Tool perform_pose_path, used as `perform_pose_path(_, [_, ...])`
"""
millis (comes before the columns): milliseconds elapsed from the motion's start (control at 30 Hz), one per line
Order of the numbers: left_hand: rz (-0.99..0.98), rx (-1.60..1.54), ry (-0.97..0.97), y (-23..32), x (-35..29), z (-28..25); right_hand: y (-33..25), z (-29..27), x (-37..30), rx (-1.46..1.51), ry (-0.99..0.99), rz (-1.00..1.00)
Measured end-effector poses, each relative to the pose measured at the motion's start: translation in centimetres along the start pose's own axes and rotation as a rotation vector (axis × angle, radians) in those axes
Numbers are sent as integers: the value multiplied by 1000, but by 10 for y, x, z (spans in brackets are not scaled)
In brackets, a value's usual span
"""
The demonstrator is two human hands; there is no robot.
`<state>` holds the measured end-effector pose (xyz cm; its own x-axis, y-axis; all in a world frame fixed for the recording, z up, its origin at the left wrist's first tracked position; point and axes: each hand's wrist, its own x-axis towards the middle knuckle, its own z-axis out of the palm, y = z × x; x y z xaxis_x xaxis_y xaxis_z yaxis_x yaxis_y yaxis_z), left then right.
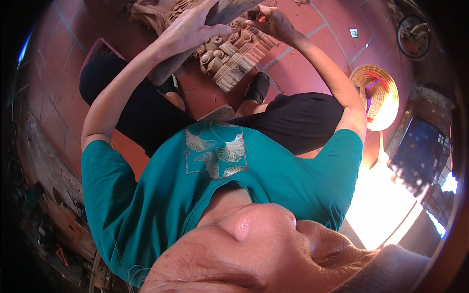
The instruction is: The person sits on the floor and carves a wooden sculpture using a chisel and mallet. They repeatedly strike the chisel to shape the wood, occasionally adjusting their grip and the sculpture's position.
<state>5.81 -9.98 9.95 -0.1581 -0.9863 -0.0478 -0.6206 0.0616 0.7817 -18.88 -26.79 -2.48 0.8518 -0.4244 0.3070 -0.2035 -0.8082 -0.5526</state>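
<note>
Carved wood [232, 54] — red-tiled floor [337, 34] around

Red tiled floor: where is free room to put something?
Mostly bare tiles: right of the right forearm, around a small card, beyond the straw hat; left of the left knee. Crowded: carved wood between feet and right hand.

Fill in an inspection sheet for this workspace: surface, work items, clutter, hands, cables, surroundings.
Surface: red tiled floor, pale joints.
Work items: carved wood piece with raised relief; long dark piece slanting beside and partly over it.
Clutter: small pale square on the tiles; woven hat at right.
Hands: left hand on the long dark piece; right hand gripping a small dark object, identity unclear.
Cables: nothing seen.
Surroundings: wheel-like round item, upper right; left edge too dark to read.
</note>
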Motion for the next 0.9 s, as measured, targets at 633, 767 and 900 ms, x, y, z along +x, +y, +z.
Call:
perform_pose_path(633, [-100, 28, -45, -27, -12, 29, -1, 8, 2, -102, -67, -78])
perform_pose_path(767, [10, -51, 68, -24, -20, 25, -24, -7, 13, 27, -120, -79])
perform_pose_path(900, [68, 4, 164, -33, -20, 33, -2, 10, 12, -55, -60, -64])
